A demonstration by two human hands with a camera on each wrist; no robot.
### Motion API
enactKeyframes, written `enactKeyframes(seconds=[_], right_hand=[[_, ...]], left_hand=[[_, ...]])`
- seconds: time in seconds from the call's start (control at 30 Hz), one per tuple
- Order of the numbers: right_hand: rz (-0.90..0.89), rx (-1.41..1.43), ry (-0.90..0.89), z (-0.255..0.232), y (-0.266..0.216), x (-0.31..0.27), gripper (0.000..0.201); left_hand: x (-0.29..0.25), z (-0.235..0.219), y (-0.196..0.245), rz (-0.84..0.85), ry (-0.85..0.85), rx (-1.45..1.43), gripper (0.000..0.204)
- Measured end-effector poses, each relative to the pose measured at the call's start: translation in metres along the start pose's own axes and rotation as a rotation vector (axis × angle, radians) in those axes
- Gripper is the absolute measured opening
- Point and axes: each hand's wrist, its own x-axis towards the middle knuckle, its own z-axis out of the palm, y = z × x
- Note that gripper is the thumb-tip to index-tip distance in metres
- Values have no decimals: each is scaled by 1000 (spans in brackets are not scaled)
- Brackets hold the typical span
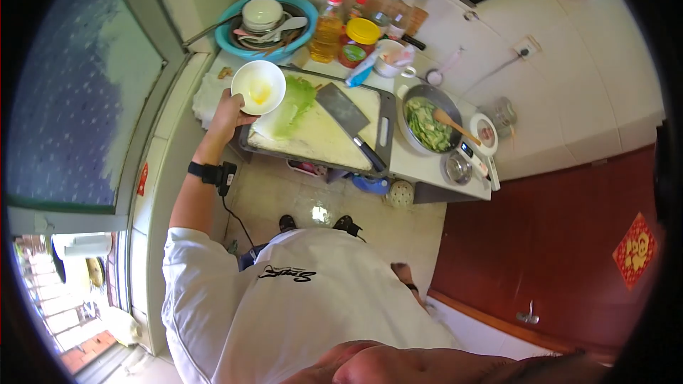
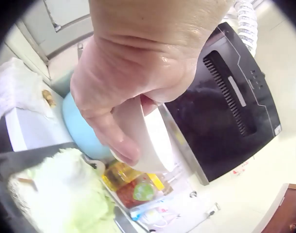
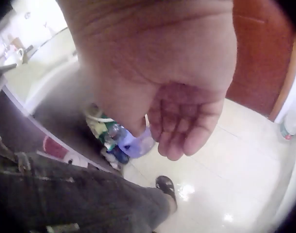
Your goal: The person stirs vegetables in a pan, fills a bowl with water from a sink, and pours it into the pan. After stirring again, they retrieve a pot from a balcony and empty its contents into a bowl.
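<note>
Because the left hand (image 1: 226, 115) clamps the round white bowl (image 1: 250, 74) by its near side, likely to leave the mouth clear, it's just beyond that hand; right hand (image 3: 167, 80) hangs loosely curled, empty.

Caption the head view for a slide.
Left hand holding a white bowl, with leafy greens and a cleaver on the cutting board.

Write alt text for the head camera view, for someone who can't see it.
A person's left hand holds a white bowl with something yellow in it, near leafy greens and a cleaver on a cutting board. To the right, a wooden spoon rests in a pan of green food; bottles and a blue basin of dishes stand behind.
</note>
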Motion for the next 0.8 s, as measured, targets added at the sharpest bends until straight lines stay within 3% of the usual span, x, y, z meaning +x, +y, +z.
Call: enactKeyframes(seconds=[0.07, 0.13, 0.23, 0.27, 0.33, 0.4, 0.5, 0.53, 0.63, 0.7, 0.8], right_hand=[[-24, 297, 42, -10, 19, 34, 30], [-272, 112, 192, -42, 5, 52, 29], [-465, 146, 411, -114, -89, 36, 25], [-497, 84, 470, -143, -116, 34, 24], [-728, 11, 658, -193, -149, 56, 24], [-701, 0, 733, -236, -195, 64, 24], [-809, -1, 732, -291, -234, 115, 24], [-883, -13, 749, -306, -244, 132, 24], [-835, -61, 700, -342, -262, 173, 25], [-1043, -354, 873, -360, -270, 202, 28], [-997, -499, 803, -369, -280, 223, 30]], left_hand=[[-14, 28, 13, 74, -149, -39, 48], [-13, 52, 15, 49, -287, -61, 44], [-17, 109, 20, 45, -410, -32, 45], [-19, 130, 21, 55, -417, 11, 47], [-22, 173, 20, 73, -420, 64, 49], [-18, 215, 12, 62, -412, 156, 55], [-16, 274, 0, 46, -432, 99, 55], [-18, 292, -4, 14, -453, 41, 56], [-21, 342, -15, 1, -383, 34, 61], [-24, 367, -17, 13, -372, 52, 64], [-24, 393, -27, 63, -303, 57, 64]])
